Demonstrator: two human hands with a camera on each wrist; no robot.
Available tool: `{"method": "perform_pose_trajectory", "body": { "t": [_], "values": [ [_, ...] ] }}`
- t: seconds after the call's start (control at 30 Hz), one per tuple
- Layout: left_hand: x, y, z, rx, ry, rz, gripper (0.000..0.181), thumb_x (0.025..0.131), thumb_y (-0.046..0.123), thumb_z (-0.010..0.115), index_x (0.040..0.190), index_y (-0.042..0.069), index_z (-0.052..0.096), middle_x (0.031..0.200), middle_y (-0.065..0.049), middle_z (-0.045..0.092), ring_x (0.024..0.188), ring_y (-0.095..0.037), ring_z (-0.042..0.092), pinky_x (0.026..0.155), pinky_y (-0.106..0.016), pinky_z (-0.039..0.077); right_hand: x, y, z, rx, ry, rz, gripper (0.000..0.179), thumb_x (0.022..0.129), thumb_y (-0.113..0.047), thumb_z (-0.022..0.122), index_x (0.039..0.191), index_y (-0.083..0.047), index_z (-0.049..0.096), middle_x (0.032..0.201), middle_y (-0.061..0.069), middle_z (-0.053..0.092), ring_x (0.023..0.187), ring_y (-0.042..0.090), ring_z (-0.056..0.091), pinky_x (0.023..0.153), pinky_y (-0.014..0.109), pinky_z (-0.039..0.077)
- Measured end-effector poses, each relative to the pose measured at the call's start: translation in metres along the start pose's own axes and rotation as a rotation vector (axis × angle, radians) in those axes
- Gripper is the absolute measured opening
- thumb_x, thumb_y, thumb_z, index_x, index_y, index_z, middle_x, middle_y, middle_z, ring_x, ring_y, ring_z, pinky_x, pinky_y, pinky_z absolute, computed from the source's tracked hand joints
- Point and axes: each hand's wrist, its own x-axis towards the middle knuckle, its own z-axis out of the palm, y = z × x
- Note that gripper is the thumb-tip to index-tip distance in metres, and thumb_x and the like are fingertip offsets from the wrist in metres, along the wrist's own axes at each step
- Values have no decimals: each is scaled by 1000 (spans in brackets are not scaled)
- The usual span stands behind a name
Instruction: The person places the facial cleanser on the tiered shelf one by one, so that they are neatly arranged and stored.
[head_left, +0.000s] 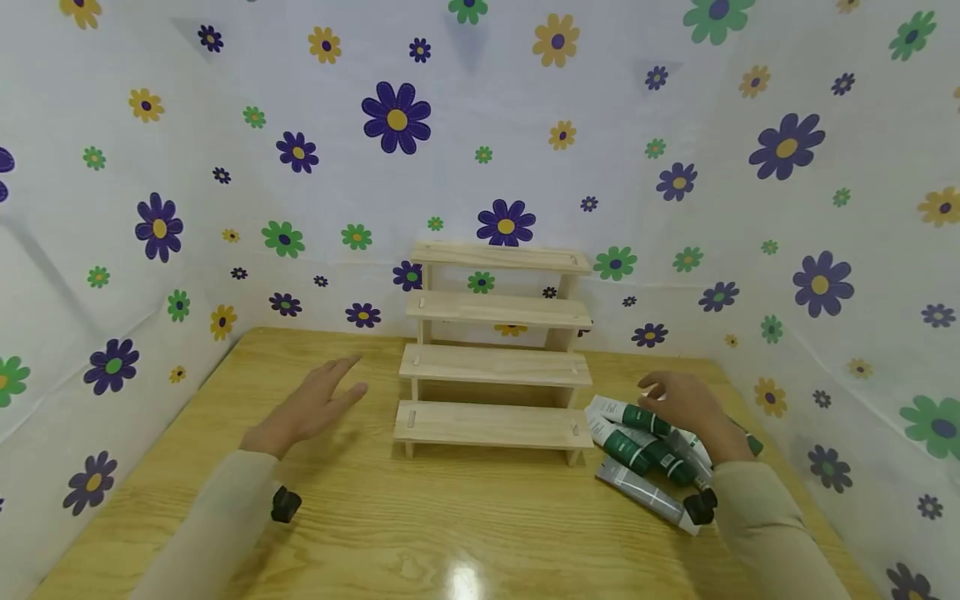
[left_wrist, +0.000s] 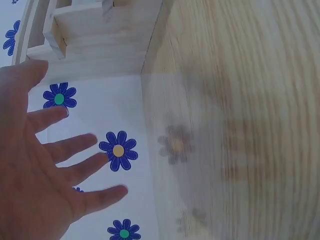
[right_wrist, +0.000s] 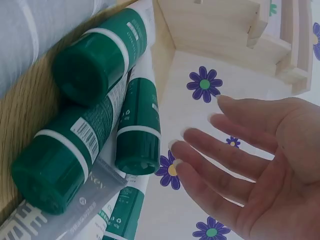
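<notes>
My left hand (head_left: 309, 408) hovers over the wooden table, left of the shelf, its fingers spread and nothing in it. The left wrist view shows the same hand (left_wrist: 45, 160) with palm bare. On the right, my other hand (head_left: 686, 407) hangs over a pile of squeeze tubes. Its fingers are loosely bent, and in the right wrist view the hand (right_wrist: 250, 160) holds nothing. White tubes with green caps, such as one green-capped tube (head_left: 626, 450), lie heaped across each other. A grey tube (head_left: 647, 493) lies at the pile's front.
A four-step pale wooden shelf (head_left: 491, 364) stands at the middle back of the table (head_left: 420, 525), its steps bare. The tube pile lies close against its right side. White flower-printed sheets (head_left: 330, 192) enclose the back and both sides.
</notes>
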Motion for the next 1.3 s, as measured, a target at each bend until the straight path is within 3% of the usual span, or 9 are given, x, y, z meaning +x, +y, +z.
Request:
{"method": "perform_pose_trajectory", "body": {
  "t": [0.13,0.3,0.5,0.63,0.87,1.1,1.3],
  "values": [
    [2,4,5,-106,-40,15,63,109,45,46,160,9,36,163,-23,39,144,-51,40,116,-72,34,3,-3,0,47,-9,-48,25,93,-11,72,114,4,72,99,23,76,87,35,72,77,51,61],
    [1,11,13,-184,-84,12,59,108,43,52,155,8,45,151,-20,55,126,-41,60,105,-62,51,5,-8,2,124,-92,-25,23,93,-10,73,113,3,73,98,21,77,79,26,73,70,42,61],
    [1,19,28,-279,-126,-39,63,106,40,56,157,7,39,145,-23,56,111,-28,65,88,-43,62,7,-10,7,130,-131,-37,23,92,-8,74,113,2,74,100,21,77,77,22,72,67,38,61],
    [1,21,39,-368,-158,-75,64,105,39,60,157,8,39,143,-21,56,107,-24,65,80,-35,63,9,-12,11,129,-139,-22,21,91,-8,75,110,0,75,100,19,77,85,25,71,75,42,62],
    [-1,28,51,-527,-215,-119,69,100,37,68,157,10,40,142,-22,54,102,-20,67,80,-36,64,8,-13,19,123,-175,24,20,90,-8,76,109,-1,75,98,17,77,87,25,72,79,43,62],
    [-2,29,61,-677,-232,-64,67,102,15,66,157,0,31,133,-28,46,90,-19,72,76,-36,66,6,-14,26,123,-164,-5,18,89,-8,77,106,0,75,93,15,77,77,20,70,70,39,61],
    [1,36,60,-707,-237,-63,61,102,6,63,154,-3,32,129,-28,45,82,-18,69,73,-35,66,6,-13,30,148,-151,-7,18,88,-6,78,104,1,76,91,15,77,76,19,70,70,37,61]
  ]
}}
